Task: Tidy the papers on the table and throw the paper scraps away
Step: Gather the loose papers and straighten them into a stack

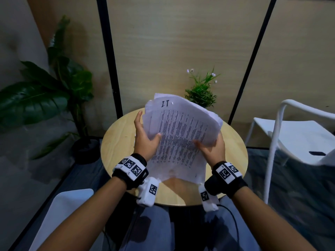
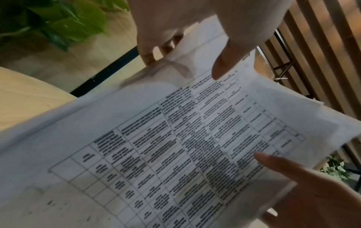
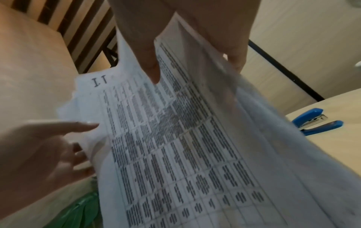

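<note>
I hold a stack of printed papers [image 1: 181, 134] tilted above the round wooden table [image 1: 123, 142]. The top sheet carries a table of text and a handwritten mark near its far edge. My left hand [image 1: 148, 127] grips the stack's left edge, thumb on top and fingers behind. My right hand [image 1: 208, 144] grips the right edge the same way. In the left wrist view the papers [image 2: 175, 146] fill the frame, with my left hand's thumb [image 2: 222, 67] pressed on them. In the right wrist view the thumb [image 3: 150, 69] lies on the papers [image 3: 185, 146]. The stack hides much of the tabletop.
A blue stapler [image 3: 316, 121] lies on the table to the right of the stack. A small potted plant [image 1: 201, 93] stands at the table's far edge. A white chair [image 1: 290, 134] is on the right, and a large leafy plant [image 1: 54, 98] on the left.
</note>
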A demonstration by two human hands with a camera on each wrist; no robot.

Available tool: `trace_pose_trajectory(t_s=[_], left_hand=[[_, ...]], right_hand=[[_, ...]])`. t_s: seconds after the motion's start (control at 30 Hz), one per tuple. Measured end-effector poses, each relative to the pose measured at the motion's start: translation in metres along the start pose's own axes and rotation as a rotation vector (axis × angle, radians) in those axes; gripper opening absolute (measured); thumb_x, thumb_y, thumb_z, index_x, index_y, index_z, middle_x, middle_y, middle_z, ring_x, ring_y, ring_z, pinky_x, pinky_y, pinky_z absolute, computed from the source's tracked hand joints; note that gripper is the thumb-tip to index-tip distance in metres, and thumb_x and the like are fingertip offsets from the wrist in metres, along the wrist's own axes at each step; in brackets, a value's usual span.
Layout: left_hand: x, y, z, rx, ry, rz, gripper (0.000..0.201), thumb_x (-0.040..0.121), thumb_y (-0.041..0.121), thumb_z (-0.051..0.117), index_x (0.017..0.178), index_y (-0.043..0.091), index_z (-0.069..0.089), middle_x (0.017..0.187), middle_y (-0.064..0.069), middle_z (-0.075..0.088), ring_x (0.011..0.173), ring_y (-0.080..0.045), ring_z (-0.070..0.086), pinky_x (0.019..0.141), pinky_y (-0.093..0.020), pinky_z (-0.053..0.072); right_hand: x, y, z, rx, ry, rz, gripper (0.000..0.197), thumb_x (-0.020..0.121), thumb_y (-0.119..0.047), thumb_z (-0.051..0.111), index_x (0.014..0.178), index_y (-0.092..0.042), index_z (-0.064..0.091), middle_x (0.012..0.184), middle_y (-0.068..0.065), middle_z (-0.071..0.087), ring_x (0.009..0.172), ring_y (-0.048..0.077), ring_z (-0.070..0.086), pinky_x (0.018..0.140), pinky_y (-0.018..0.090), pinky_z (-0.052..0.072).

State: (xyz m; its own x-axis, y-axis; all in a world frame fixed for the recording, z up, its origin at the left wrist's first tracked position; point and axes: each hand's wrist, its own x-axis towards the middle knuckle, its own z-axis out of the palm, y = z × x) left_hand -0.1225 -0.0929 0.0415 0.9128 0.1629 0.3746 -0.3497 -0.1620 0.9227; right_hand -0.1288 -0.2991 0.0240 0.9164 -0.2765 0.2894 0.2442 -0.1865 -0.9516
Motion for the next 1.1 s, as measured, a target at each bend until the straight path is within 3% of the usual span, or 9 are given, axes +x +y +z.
trace_pose_trajectory(t_s=[0.13,0.23,0.4,0.47,0.63,0.77,0.83,1.0,1.1], left_hand=[[0.008,-0.005,-0.004,0.061,-0.010,-0.100,0.061,0.086,-0.003,0.057,0.137,0.006,0.026,0.127,-0.006,0.049,0.122,-0.023,0.051,0.106,-0.035,0.042],[0.010,0.004,0.003,0.104,0.012,-0.093,0.042,0.090,0.005,0.054,0.129,0.006,0.038,0.117,-0.007,0.056,0.108,-0.022,0.057,0.101,-0.043,0.047],[0.013,0.025,0.009,-0.068,0.119,0.049,0.044,0.092,0.006,0.053,0.130,0.008,0.031,0.102,0.012,0.056,0.086,0.006,0.056,0.070,-0.002,0.047],[0.007,0.018,0.007,-0.038,0.113,0.049,0.046,0.092,0.011,0.055,0.131,0.013,0.030,0.098,0.015,0.057,0.083,0.010,0.055,0.064,0.001,0.047],[-0.012,-0.030,-0.005,0.047,-0.016,-0.130,0.061,0.086,0.015,0.064,0.133,0.012,0.026,0.124,-0.006,0.054,0.114,-0.024,0.056,0.099,-0.041,0.048],[-0.012,-0.035,-0.006,0.089,-0.087,-0.142,0.057,0.087,0.022,0.061,0.136,0.012,0.035,0.122,-0.006,0.058,0.116,-0.027,0.056,0.099,-0.040,0.046],[-0.006,-0.023,-0.003,0.130,-0.027,-0.087,0.045,0.092,0.010,0.054,0.133,0.007,0.036,0.117,-0.005,0.057,0.115,-0.028,0.056,0.096,-0.033,0.045],[-0.010,0.007,0.012,0.096,0.065,0.079,0.046,0.093,-0.004,0.043,0.135,0.003,0.024,0.116,0.002,0.043,0.098,-0.006,0.050,0.081,-0.004,0.039],[-0.024,-0.015,0.022,0.127,0.084,0.044,0.055,0.087,-0.013,0.042,0.135,0.002,0.021,0.125,0.000,0.034,0.112,-0.005,0.039,0.093,-0.003,0.032]], right_hand=[[0.005,-0.009,-0.001,0.086,-0.038,0.057,0.047,0.078,-0.002,0.070,0.117,-0.013,0.047,0.111,0.006,0.059,0.108,0.027,0.059,0.090,0.041,0.050],[0.006,-0.023,0.010,0.075,0.003,0.052,0.031,0.087,-0.002,0.060,0.117,-0.002,0.052,0.104,0.007,0.060,0.108,0.032,0.060,0.084,0.037,0.050],[0.004,-0.045,0.016,0.196,0.066,-0.156,0.039,0.089,-0.006,0.059,0.126,-0.006,0.047,0.120,0.012,0.061,0.113,0.026,0.058,0.097,0.044,0.049],[0.000,-0.035,0.011,0.151,0.047,-0.178,0.052,0.085,-0.007,0.065,0.132,-0.013,0.042,0.123,0.007,0.059,0.118,0.023,0.055,0.097,0.039,0.048],[-0.012,0.005,0.001,0.065,-0.015,0.078,0.060,0.077,0.004,0.070,0.120,-0.025,0.039,0.103,-0.015,0.055,0.095,0.010,0.057,0.088,0.035,0.050],[-0.004,0.000,0.006,-0.047,0.029,0.030,0.023,0.089,0.003,0.053,0.111,-0.001,0.054,0.091,0.005,0.059,0.076,0.011,0.055,0.074,0.033,0.042],[0.002,-0.013,0.012,0.039,0.046,0.011,0.028,0.091,0.002,0.051,0.119,0.000,0.052,0.102,0.006,0.061,0.092,0.020,0.058,0.082,0.036,0.047],[-0.009,-0.040,0.025,0.158,0.008,-0.221,0.032,0.097,-0.007,0.043,0.116,-0.032,0.042,0.110,-0.016,0.056,0.101,-0.011,0.056,0.088,0.013,0.046],[-0.024,-0.026,0.035,0.164,0.010,-0.175,0.031,0.092,-0.010,0.047,0.111,-0.033,0.039,0.105,-0.012,0.055,0.091,-0.013,0.056,0.078,0.009,0.045]])
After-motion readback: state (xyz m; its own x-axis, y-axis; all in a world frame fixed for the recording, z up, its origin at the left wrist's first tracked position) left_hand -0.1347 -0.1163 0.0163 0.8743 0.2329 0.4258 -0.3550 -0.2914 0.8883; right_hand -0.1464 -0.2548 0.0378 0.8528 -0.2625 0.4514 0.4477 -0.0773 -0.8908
